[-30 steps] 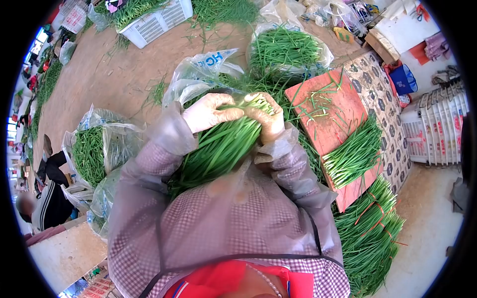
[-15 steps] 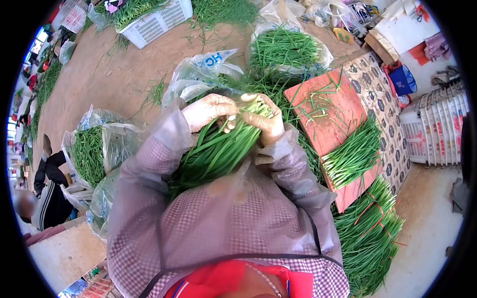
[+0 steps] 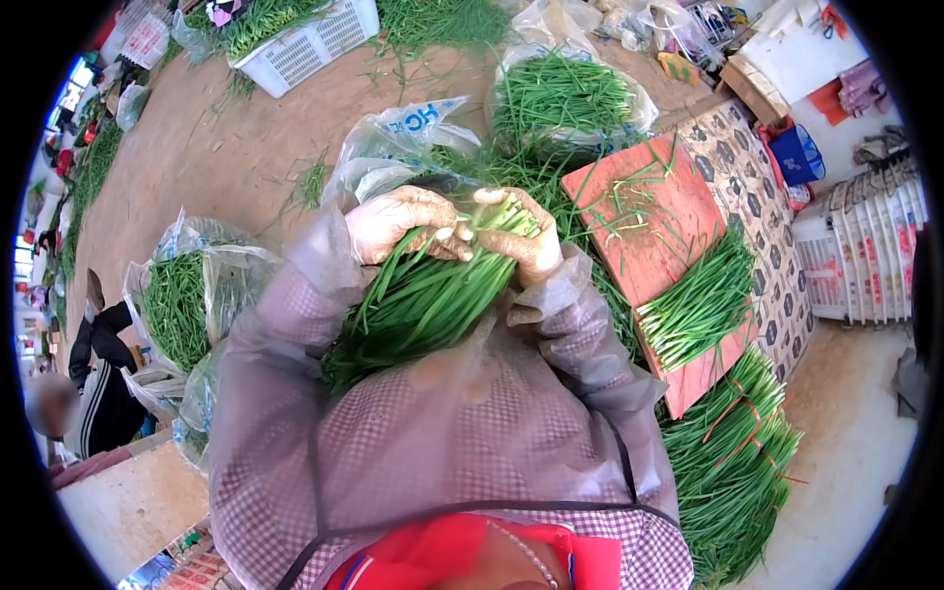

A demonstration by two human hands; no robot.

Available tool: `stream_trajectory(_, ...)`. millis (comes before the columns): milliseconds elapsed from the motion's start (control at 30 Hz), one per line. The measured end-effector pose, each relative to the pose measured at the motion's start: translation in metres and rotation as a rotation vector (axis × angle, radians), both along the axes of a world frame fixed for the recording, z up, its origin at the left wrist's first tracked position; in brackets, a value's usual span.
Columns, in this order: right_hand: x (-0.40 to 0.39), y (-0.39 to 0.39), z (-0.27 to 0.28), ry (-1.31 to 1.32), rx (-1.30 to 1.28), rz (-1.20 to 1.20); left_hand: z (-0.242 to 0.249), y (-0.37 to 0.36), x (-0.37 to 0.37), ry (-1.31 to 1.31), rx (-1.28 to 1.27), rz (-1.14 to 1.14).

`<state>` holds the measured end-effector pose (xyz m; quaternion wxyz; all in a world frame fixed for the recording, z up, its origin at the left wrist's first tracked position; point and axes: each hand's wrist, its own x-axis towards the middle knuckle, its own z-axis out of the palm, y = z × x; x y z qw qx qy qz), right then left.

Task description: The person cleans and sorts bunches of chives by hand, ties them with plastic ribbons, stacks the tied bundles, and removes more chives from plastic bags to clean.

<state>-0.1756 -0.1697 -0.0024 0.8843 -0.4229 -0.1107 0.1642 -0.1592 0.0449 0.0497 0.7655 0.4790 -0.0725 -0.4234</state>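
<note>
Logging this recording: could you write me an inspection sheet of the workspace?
Surface: red rectangular board, partly covered.
Job's things: long green-stalked bunch in hand; green bunch with pale ends on the board; larger green pile with red ties beside it.
Clutter: thin green scraps on the board.
Hands: right hand grips the held bunch near its pale ends; left hand touches its stalks, grip unclear.
Cables: nothing seen.
Surroundings: white plastic crates; blue plastic bucket; another person, left.
</note>
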Motion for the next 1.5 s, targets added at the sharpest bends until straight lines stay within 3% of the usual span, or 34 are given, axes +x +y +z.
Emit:
stream_trajectory(300, -0.004, 0.002, 0.000, 0.085, 0.054, -0.037, 0.004, 0.005, -0.001, 0.046, -0.035, 0.023)
stream_trajectory(600, 0.001, -0.003, -0.004, 0.060, 0.106, 0.130, 0.005, 0.005, -0.007, 0.110, -0.132, 0.095)
stream_trajectory(867, -0.003, -0.004, -0.011, 0.069, -0.029, -0.064, 0.008, -0.002, -0.009, -0.028, -0.037, 0.120)
stream_trajectory(933, -0.001, -0.007, -0.015, 0.094, 0.000, -0.134, 0.018, 0.007, -0.005, -0.072, 0.088, 0.209)
stream_trajectory(1033, 0.002, -0.012, -0.020, 0.165, 0.088, -0.302, 0.028, 0.042, 0.005, -0.057, -0.002, 0.202)
stream_trajectory(1100, 0.011, -0.026, -0.026, 0.062, 0.080, -0.390, 0.030, 0.068, 0.001, -0.279, 0.147, 0.347)
stream_trajectory(1133, 0.014, -0.034, -0.026, 0.068, 0.098, -0.427, 0.027, 0.088, 0.000, -0.279, 0.148, 0.345)
stream_trajectory(1200, 0.021, -0.053, -0.025, 0.014, 0.159, -0.442, 0.011, 0.128, 0.000, -0.387, 0.511, 0.260)
stream_trajectory(1233, 0.023, -0.060, -0.020, 0.003, 0.185, -0.458, -0.010, 0.144, -0.004, -0.387, 0.510, 0.259)
stream_trajectory(1300, 0.031, -0.074, -0.019, -0.059, 0.142, -0.525, -0.045, 0.156, -0.017, -0.560, 1.013, 0.253)
stream_trajectory(1333, 0.031, -0.077, -0.011, -0.061, 0.126, -0.511, -0.042, 0.161, -0.019, -0.565, 1.413, 0.093)
stream_trajectory(1367, 0.031, -0.077, -0.002, -0.063, 0.110, -0.497, -0.026, 0.149, -0.018, -0.564, 1.411, 0.094)
stream_trajectory(1433, 0.027, -0.067, 0.017, -0.101, 0.065, -0.454, -0.002, 0.115, -0.015, -0.620, 1.224, 0.305)
stream_trajectory(1500, 0.029, -0.060, 0.021, -0.156, -0.040, -0.396, -0.005, 0.092, 0.006, -0.893, 0.608, 0.407)
